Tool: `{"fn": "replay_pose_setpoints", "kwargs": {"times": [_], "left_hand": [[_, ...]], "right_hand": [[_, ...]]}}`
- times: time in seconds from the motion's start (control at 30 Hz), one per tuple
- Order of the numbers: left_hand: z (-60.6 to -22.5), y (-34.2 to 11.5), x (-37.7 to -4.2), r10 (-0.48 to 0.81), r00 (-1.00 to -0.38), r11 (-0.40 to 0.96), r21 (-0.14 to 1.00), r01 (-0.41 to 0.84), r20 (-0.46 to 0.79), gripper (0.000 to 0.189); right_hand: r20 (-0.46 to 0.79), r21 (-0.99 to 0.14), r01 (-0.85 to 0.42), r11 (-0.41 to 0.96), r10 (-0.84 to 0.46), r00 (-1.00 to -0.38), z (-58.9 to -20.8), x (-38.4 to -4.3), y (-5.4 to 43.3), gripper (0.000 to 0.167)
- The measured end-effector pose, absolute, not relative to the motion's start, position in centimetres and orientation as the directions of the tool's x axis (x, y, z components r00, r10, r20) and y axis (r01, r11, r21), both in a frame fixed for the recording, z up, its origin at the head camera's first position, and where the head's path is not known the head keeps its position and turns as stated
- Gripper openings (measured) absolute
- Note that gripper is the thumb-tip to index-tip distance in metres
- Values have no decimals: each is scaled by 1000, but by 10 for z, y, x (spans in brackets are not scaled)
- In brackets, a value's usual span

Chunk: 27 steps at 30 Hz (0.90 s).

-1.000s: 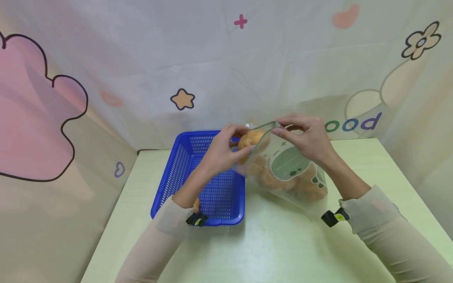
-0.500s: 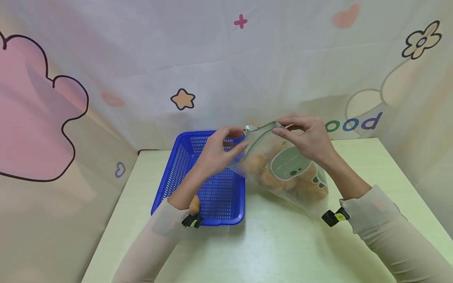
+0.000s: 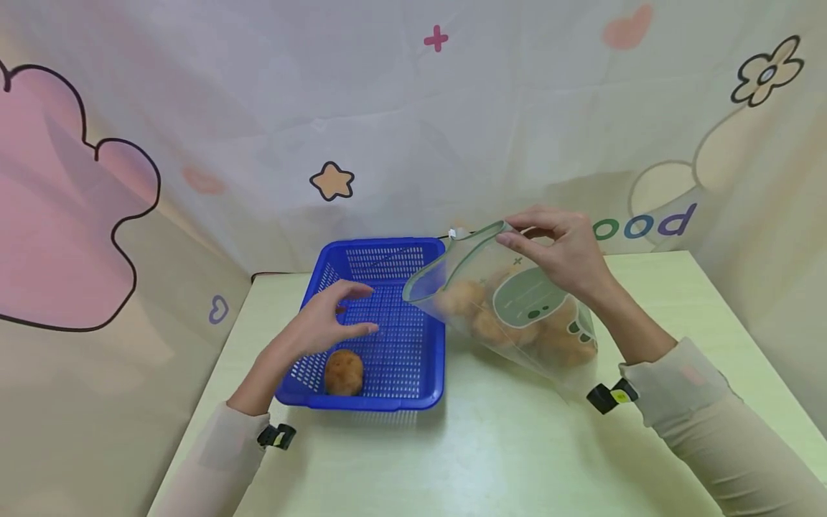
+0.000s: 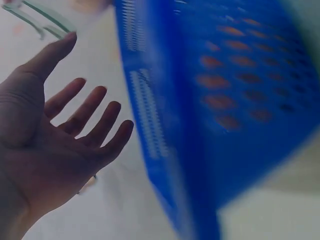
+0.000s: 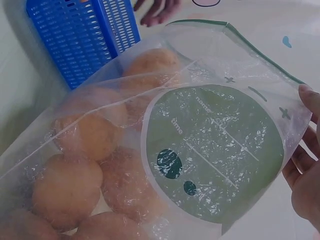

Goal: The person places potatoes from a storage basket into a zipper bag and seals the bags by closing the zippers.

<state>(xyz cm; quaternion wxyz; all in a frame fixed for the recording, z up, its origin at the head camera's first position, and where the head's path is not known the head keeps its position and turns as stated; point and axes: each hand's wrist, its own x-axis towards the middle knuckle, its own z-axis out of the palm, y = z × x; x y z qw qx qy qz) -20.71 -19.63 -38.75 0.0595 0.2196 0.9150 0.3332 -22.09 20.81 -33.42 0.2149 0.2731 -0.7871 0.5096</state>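
Observation:
My left hand (image 3: pixel 318 324) hovers over the blue plastic basket (image 3: pixel 441 373), thumb and fingers spread apart with nothing between them. Below it, a single round brown potato (image 3: pixel 344 372) lies in the basket's near left corner. My right hand (image 3: pixel 561 248) pinches the top corner of a translucent zip bag (image 3: pixel 539 301) between thumb and fingers. The bag leans with its green-edged mouth gaping toward the basket. Several potatoes (image 5: pixel 67 185) show through its film in the right wrist view. The left wrist view has the left palm (image 4: pixel 45 160) beside the blurred basket wall.
Basket and bag stand side by side on a pale green table (image 3: pixel 504 459); the bag's mouth overhangs the basket's right rim. A white zip slider (image 3: pixel 454 233) sits at the bag's far edge. A printed curtain (image 3: pixel 388 108) hangs behind.
The left hand let a potato go into the bag, then drew back left and toward me over the basket, uncovering the potato there. The right hand stays on the bag's corner.

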Motion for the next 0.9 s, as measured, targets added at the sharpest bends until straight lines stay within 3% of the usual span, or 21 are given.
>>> {"fn": "replay_pose_setpoints", "kwargs": {"times": [0.23, 0.6, 0.9], "left_hand": [[-412, -223, -198, 452, -882, 768, 561, 309, -132, 79], [-423, -225, -188, 460, -843, 794, 554, 250, -279, 78], [-434, -223, -186, 437, -838, 846, 465, 259, -328, 64]], "right_hand": [[611, -683, -643, 347, -211, -763, -335, -219, 208, 18], [603, -677, -633, 375, -211, -770, -334, -220, 208, 18], [612, -673, -644, 364, -216, -761, -335, -220, 209, 20]]}}
